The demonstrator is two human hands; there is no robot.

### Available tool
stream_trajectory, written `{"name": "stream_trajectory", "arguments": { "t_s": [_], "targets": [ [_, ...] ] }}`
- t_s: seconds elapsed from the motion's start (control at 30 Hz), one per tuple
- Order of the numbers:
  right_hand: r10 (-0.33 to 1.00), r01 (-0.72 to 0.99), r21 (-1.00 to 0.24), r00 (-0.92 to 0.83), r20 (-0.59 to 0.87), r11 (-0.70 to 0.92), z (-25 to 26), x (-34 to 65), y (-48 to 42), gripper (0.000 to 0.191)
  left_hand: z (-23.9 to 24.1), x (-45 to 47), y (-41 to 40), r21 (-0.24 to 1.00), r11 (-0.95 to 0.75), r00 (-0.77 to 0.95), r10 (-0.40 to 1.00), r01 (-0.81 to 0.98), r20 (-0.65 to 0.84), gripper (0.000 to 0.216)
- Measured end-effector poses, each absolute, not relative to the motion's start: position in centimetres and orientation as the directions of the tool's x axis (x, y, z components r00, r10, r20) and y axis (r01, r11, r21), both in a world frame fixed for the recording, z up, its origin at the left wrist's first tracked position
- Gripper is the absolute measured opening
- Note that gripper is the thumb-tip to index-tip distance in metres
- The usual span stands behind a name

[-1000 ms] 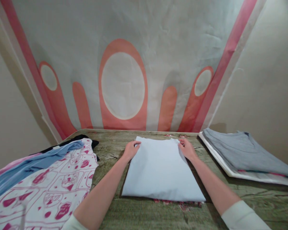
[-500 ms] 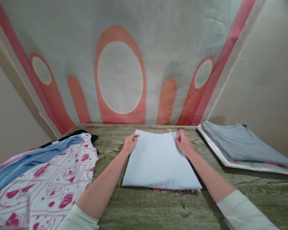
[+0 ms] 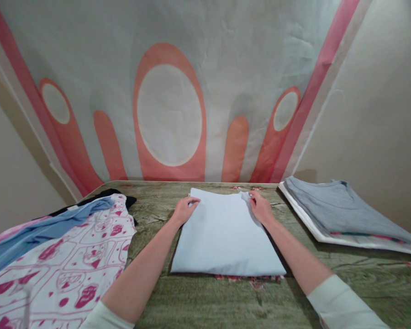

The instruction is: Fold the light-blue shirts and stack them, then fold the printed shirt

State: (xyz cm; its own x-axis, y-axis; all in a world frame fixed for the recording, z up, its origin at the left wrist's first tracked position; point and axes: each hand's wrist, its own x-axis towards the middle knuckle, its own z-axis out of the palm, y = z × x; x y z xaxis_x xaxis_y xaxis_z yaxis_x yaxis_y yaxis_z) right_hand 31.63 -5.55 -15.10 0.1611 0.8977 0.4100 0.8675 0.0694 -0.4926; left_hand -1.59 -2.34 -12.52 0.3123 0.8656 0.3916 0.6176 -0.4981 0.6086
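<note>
A folded pale blue T-shirt (image 3: 226, 237) lies flat on the wooden-look table in front of me, its wider edge towards me. My left hand (image 3: 185, 209) is at its far left corner, with thumb and fingertips closed on the edge. At the far right corner, my right hand (image 3: 260, 208) pinches a small crumpled bit of the cloth. The fingertips of both hands are partly hidden by the hands and fabric.
On the left lies a loose heap with a white garment with pink prints (image 3: 89, 256), a blue garment (image 3: 55, 228) and black cloth (image 3: 118, 196). A grey T-shirt (image 3: 329, 205) tops a folded stack at right. The table (image 3: 198, 301) meets a printed backdrop (image 3: 263, 55).
My left fingers have shifted slightly inward over the T-shirt's left edge. My right hand stays at its far right corner. The whole view has tilted and shifted slightly.
</note>
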Motion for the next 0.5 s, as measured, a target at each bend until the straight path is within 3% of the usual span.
{"name": "stream_trajectory", "arguments": {
  "t_s": [0.27,0.5],
  "targets": [
    [0.855,0.870,-0.492,0.226,0.467,0.039,-15.2,31.8,-4.8,0.024,-12.4,-1.1,-2.1,0.494,-0.642,0.355,0.752,0.587,0.556,0.044],
    [0.859,0.856,-0.515,0.231,0.456,0.043,-16.1,32.5,-2.7,0.021,-14.1,-1.5,-0.1,0.548,-0.452,0.223,0.873,0.704,0.434,0.035]
  ]
}}
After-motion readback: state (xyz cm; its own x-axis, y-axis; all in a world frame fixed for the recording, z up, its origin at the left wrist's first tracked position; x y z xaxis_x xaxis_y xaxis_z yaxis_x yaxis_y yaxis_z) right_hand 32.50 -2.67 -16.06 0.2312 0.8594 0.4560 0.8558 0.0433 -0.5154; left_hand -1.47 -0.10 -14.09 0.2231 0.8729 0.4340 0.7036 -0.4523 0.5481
